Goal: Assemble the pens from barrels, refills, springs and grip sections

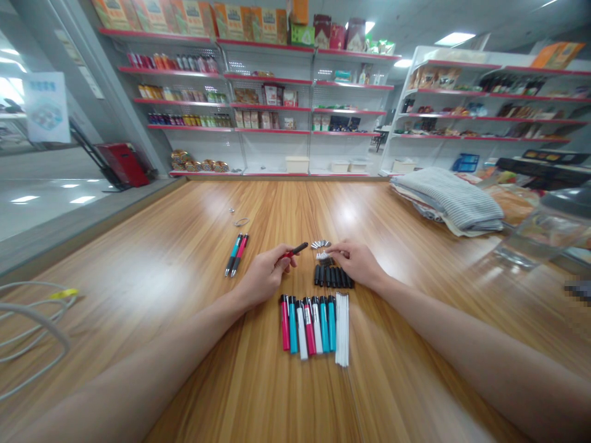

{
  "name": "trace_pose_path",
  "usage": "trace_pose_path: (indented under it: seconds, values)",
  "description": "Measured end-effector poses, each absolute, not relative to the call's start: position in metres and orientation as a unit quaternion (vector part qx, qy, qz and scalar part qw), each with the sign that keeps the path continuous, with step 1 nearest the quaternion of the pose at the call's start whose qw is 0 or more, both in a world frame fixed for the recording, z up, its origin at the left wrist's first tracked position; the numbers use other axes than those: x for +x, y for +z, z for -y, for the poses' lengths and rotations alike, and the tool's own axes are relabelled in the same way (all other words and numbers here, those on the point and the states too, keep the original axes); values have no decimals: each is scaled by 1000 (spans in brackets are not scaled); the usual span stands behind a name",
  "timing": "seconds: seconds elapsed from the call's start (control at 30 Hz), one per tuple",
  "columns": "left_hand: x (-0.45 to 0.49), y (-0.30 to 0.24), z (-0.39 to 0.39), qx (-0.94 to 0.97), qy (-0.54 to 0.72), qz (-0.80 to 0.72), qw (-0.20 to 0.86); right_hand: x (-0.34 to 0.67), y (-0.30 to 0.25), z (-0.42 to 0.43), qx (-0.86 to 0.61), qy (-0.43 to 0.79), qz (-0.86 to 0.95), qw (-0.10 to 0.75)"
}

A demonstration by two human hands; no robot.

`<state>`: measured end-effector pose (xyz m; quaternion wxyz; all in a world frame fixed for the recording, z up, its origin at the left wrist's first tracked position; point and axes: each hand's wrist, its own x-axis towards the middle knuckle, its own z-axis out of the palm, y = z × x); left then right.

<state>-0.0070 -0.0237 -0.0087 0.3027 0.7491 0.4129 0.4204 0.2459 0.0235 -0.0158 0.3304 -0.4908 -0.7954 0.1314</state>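
My left hand [268,274] is closed around a red pen barrel with a black grip [301,248], its black end pointing up and right. My right hand [357,261] has its fingertips pinched together at a small cluster of white pieces [322,256]; whether a piece is between them cannot be made out. Just behind lie several silver cone tips [320,244] in a fan. Black rubber grips [329,277] form a row below the right hand. Nearer me is a row of red, blue and white pen barrels [306,326], with white refills [342,329] on its right.
Two pens [237,254], one blue and one red, lie left of my left hand. A thin ring [241,222] sits beyond them. White cable loops [37,326] are at the left edge. Folded cloth [447,197] and a clear jar [524,234] stand at right. Stocked shelves [272,107] rise behind.
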Motion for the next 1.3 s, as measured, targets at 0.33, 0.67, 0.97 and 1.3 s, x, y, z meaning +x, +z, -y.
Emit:
trace_pose_path:
  seconds: [0.33,0.67,0.97,1.3]
  values:
    - [-7,-9,23,755,415,-425,278,247,-14,-27,-512,96,792,318]
    - [-6,-5,25,773,389,-441,239,250,-14,-31,-540,56,789,288]
    - [-7,-8,23,766,402,-431,256,257,-15,-38,-545,35,787,287]
    - [-7,-4,24,786,368,-445,222,258,-13,-38,-531,34,802,269]
